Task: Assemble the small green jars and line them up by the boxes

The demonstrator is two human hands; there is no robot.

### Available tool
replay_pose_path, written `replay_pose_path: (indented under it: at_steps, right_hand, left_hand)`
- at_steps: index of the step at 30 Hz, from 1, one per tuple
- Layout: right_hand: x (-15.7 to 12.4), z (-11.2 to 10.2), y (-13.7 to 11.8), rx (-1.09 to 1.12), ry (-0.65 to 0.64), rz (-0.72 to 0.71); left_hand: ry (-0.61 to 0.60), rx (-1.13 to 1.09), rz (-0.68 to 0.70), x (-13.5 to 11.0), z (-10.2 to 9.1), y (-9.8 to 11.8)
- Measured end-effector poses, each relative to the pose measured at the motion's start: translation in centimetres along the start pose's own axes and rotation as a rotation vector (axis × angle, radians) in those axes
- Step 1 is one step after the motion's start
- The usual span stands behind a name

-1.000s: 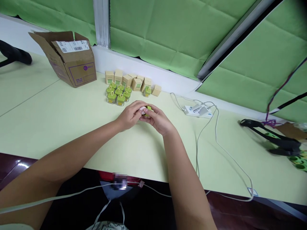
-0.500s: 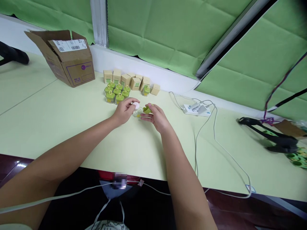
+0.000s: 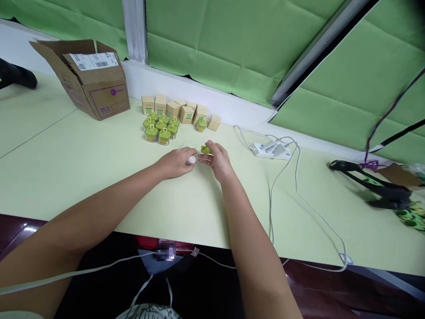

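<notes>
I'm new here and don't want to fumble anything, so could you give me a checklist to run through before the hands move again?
1. Left hand grips the white piece: ok, it shows at the fingertips.
2. Right hand grips the green piece: ok, held up between thumb and fingers.
3. One hand free: not ok, both are holding something.
4. Clustered green-lidded jars upright: ok, lids on.
5. Power strip away from the hands: ok, it lies off to the right.
6. Writing on the small boxes legible: cannot tell, too small.
</notes>
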State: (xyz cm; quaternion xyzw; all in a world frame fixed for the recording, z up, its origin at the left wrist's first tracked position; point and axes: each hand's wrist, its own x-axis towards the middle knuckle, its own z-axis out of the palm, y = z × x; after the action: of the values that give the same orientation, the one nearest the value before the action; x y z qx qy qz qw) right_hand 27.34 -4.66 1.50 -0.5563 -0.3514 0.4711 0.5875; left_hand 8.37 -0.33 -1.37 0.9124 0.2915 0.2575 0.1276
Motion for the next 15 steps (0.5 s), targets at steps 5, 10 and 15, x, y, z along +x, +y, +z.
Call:
replay_pose_path:
  at_steps: [5, 10, 15]
  right_hand:
    - [-0.3, 0.3, -0.1, -0.022, -0.02, 0.01]
    - [-0.5, 0.1, -0.4, 0.028, -0.062, -0.009]
    - [-1.7, 0.2, -1.5, 0.007, -0.287, 0.009]
  left_hand:
    - [0.017, 0.055, 0.0, -0.1, 0.0, 0.0]
    - [0.291, -0.071, 0.035, 0.0, -0.5, 0.1]
    - [0.367, -0.146, 0.234, 0.1, -0.5, 0.1]
